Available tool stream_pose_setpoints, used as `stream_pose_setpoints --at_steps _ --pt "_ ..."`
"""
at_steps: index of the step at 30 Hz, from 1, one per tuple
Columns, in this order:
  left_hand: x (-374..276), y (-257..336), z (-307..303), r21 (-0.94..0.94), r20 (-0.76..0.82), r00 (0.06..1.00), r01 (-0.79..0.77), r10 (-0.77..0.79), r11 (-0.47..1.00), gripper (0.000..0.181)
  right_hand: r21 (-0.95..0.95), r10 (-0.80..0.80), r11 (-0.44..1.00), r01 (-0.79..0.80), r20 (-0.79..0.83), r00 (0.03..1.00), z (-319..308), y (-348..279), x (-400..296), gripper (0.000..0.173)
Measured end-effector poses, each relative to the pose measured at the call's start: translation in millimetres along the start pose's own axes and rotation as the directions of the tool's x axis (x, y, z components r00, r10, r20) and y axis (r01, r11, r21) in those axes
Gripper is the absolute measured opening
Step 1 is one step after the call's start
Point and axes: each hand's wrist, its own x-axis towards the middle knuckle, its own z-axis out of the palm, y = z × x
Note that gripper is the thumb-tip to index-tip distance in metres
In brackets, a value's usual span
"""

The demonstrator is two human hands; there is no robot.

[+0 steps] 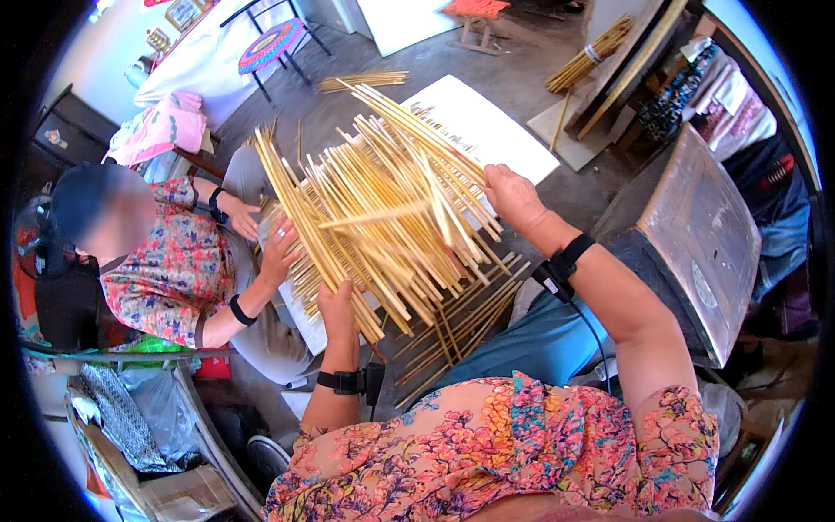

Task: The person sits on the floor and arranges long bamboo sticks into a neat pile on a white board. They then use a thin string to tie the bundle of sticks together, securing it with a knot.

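Note:
A wide pile of straw-coloured stalks (372, 189) lies before me, over a white board (515, 140). At the pile's near left edge, my left hand (337, 310) grips the ends of several long stalks (293, 202). Across from it, my right hand (515, 199) is closed around the ends of more stalks (417, 124) that slant up and away along the right edge. Several loose stalks lie crosswise on top, slightly blurred. A co-worker's hand (279, 251) touches the left side of the pile, with their other hand (240, 216) just beyond it.
Thin stalks (470, 326) lie on the floor by my knees, and another small heap (365, 81) lies farther off. A tied stalk bundle (590, 52) leans at the back right. A worn box-like piece (701, 241) stands at my right, a chair (274, 46) at the far left.

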Motion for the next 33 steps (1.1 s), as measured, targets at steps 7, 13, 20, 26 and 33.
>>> stream_pose_setpoints --at_steps 7,13,20,26,33 --pt "-38.1 86.2 76.2 -0.083 0.233 0.951 -0.188 0.203 0.979 0.012 -0.13 0.128 0.981 -0.144 -0.13 0.983 -134.7 17.3 -24.3 0.012" --pt "-85.8 116.2 177.9 -0.225 0.415 0.864 -0.207 0.286 0.952 0.014 -0.152 0.216 0.941 -0.302 -0.414 0.884 -279.7 95.0 -97.7 0.013" --pt "-202.3 52.9 292.2 -0.189 0.795 0.585 -0.008 0.158 0.982 0.017 -0.356 0.22 0.836 -0.419 -0.482 0.848 -394.4 222.4 -266.7 0.012" --pt "-266.5 -16.3 349.4 0.072 0.946 0.319 -0.056 -0.051 0.996 0.02 -0.342 0.362 0.785 -0.516 -0.423 0.831 -419.5 286.9 -393.0 0.003" --pt "-235.2 -23.3 332.7 0.242 0.965 0.124 -0.093 -0.23 0.966 0.033 0.112 0.614 0.779 -0.617 -0.338 0.713 -400.0 301.0 -445.0 0.019"
